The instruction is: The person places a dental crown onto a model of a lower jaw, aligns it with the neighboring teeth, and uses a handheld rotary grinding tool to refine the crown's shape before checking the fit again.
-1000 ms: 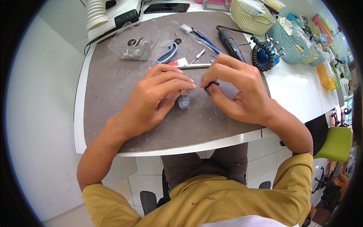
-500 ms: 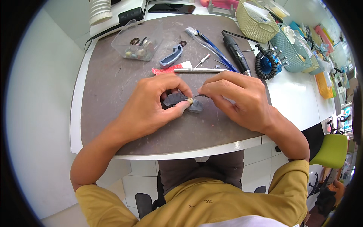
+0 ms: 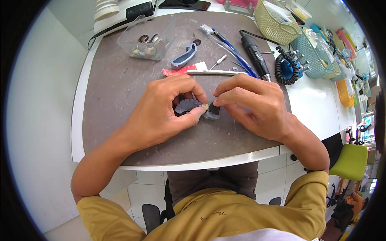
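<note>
Low over the middle of the mat is a grey dental model (image 3: 188, 106) with a row of teeth, gripped in my left hand (image 3: 167, 104). Its thumb and index fingertips close in on a small yellowish crown (image 3: 205, 107) at the model's right part. My right hand (image 3: 255, 100) pinches a thin dark strip (image 3: 214, 109), perhaps articulating paper, just right of the crown. Whether the strip touches the crown I cannot tell. Fingers hide part of the model.
Beyond my hands lie a grey-blue curved tray (image 3: 184, 57), a red-and-white packet (image 3: 181, 70), a brush (image 3: 207, 30) and a black handpiece (image 3: 255, 54). A clear box (image 3: 146, 50) of small parts stands far left. Baskets (image 3: 277, 26) line the far right.
The dark strip has turned from edge-on to showing its flat face, and now hangs lower beside the crown. My left hand keeps its grip on the model. The view has shifted slightly.
</note>
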### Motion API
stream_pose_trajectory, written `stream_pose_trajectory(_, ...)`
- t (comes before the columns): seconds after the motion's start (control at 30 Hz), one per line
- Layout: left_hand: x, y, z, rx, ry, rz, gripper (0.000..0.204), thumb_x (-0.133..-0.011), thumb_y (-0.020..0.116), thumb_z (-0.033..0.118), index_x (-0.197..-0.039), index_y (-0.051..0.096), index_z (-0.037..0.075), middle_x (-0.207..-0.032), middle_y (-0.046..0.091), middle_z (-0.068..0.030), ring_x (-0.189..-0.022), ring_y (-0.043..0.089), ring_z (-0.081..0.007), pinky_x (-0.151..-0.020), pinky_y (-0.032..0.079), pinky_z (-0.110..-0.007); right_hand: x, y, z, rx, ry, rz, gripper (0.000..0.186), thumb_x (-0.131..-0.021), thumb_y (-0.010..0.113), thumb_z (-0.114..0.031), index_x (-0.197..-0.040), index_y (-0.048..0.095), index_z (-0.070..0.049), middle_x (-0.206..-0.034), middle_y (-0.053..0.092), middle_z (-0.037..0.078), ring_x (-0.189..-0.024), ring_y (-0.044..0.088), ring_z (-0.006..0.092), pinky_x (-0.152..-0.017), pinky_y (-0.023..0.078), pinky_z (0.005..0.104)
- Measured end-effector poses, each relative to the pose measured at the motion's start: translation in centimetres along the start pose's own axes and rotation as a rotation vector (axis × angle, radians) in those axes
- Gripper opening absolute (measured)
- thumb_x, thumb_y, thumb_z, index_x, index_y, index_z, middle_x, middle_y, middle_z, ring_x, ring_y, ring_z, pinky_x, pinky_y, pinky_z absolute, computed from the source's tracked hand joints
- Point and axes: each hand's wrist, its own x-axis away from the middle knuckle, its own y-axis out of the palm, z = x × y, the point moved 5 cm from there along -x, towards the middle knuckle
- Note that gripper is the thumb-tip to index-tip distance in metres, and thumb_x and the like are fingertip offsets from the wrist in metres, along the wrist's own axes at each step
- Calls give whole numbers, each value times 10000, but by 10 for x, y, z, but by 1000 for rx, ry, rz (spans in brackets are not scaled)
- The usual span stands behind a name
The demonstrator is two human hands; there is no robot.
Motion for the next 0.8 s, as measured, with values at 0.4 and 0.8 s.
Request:
stream_pose_trajectory(0.4,-1,0,0,31,5,-2,158,-804,733,50,-956,689,46,-922,668,-2,-828,580,-105,-705,444,-254,0,2,2,-37,36,-66,216,-784,745,57,-964,729,-60,-1022,717,88,-813,732,240,-657,592,322)
stream_pose_trajectory(0.8,0,2,2,-12,110,34,159,-801,743,45,-954,696,46,-898,663,-14,-794,574,-106,-666,433,-255,-5,-3,-3,32,79,29,416,-790,771,-16,-1186,674,-99,-1010,697,98,-852,699,284,-701,565,385)
